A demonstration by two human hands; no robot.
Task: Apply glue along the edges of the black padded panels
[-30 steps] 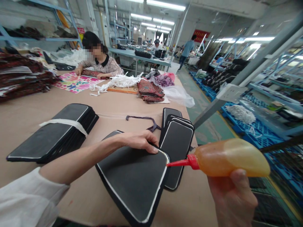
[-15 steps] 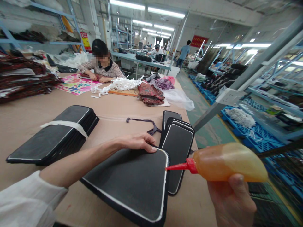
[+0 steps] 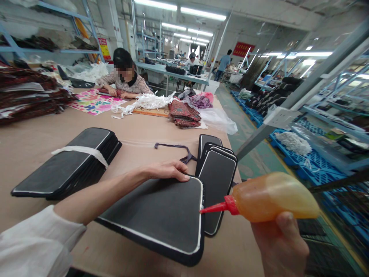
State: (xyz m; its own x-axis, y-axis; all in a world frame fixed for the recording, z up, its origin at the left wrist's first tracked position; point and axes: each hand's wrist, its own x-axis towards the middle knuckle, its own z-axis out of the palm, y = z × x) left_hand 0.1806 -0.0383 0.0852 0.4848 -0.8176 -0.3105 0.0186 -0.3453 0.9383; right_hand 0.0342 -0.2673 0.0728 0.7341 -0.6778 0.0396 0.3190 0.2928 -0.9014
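My left hand (image 3: 167, 170) rests fingers-down on the far edge of a black padded panel (image 3: 161, 213) with white piping and holds it on the brown table (image 3: 135, 138). My right hand (image 3: 281, 246) grips an orange squeeze bottle (image 3: 273, 197) of glue. Its red nozzle (image 3: 215, 207) touches the panel's right edge. Just beyond lies a small stack of like black panels (image 3: 216, 177).
A banded bundle of black panels (image 3: 72, 163) lies to the left, and a dark strap (image 3: 175, 148) lies mid-table. Folded patterned cloth (image 3: 183, 111), white trimmings (image 3: 144, 102) and a plastic bag (image 3: 217, 119) sit farther off. A seated person (image 3: 123, 79) works at the far end. Blue pallets (image 3: 305, 154) fill the right aisle.
The panel has turned under my left hand, so its right edge now runs straight past the nozzle. The bottle tip has slid down along that edge toward me.
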